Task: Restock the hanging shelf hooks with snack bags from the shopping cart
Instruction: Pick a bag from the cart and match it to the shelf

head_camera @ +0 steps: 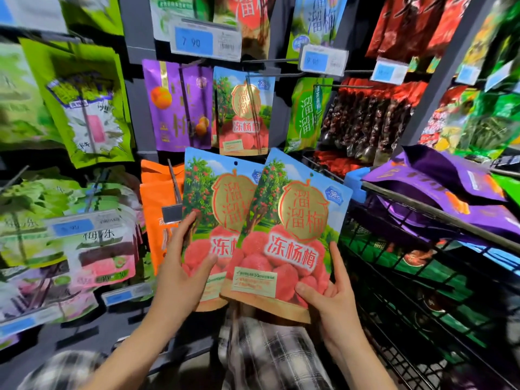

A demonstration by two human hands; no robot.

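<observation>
one snack bag (206, 192) is gripped by the left hand (180, 266), a second bag (295, 240) by the right hand (334, 294), held up under the matching hook (251, 102), seemingly ready for hanging.

place: shop, snack aisle | snack bags (236, 130) hang on peg hooks (270, 61) above the left hand (183, 266) | blue price tags (194, 40) at hook ends, higher up | wire shopping cart (439, 212) right of the right hand (329, 294)
</observation>
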